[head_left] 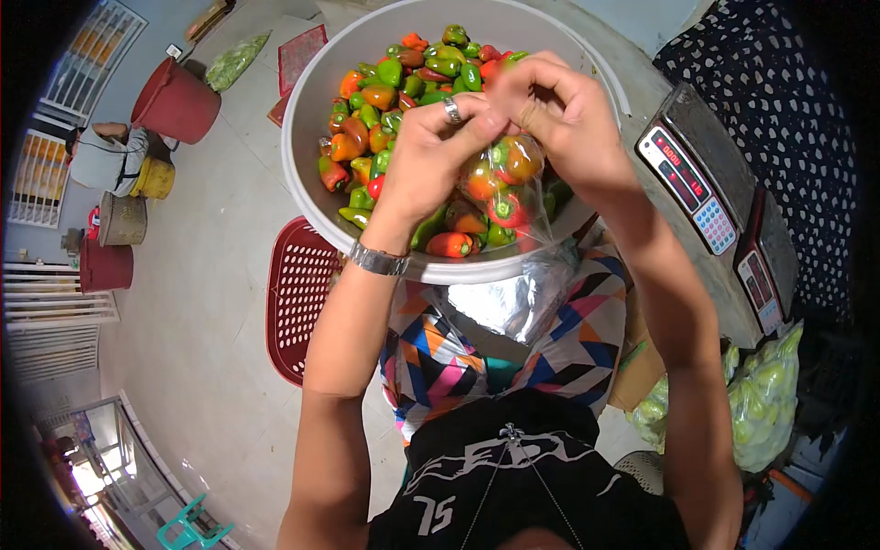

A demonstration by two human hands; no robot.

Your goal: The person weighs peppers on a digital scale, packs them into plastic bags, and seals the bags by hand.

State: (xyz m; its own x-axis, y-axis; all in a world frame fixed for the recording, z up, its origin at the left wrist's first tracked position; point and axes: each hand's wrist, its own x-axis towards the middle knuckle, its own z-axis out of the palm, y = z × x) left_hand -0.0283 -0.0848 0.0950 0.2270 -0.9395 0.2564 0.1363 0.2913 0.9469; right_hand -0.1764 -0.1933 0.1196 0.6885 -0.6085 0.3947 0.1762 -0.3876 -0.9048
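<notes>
A clear plastic bag (502, 179) with several red, orange and green peppers in it hangs over the big tub. My left hand (435, 151), with a ring and a metal watch, pinches the gathered top of the bag. Fingertips of my right hand (577, 119) are closed on the same bag top, close against the left ones; the exact grip is partly hidden and slightly blurred. Beneath both hands, loose peppers (371, 115) in mixed colours fill the light grey tub (307, 170). A sheet of clear plastic (500, 298) lies over my lap below the rim.
Two digital scales (687, 188) (759, 284) stand on the right. Filled green produce bags (765, 403) sit below them. A red perforated basket (298, 302) touches the tub's left side. Farther left are a red bucket (179, 101) and another person (110, 156).
</notes>
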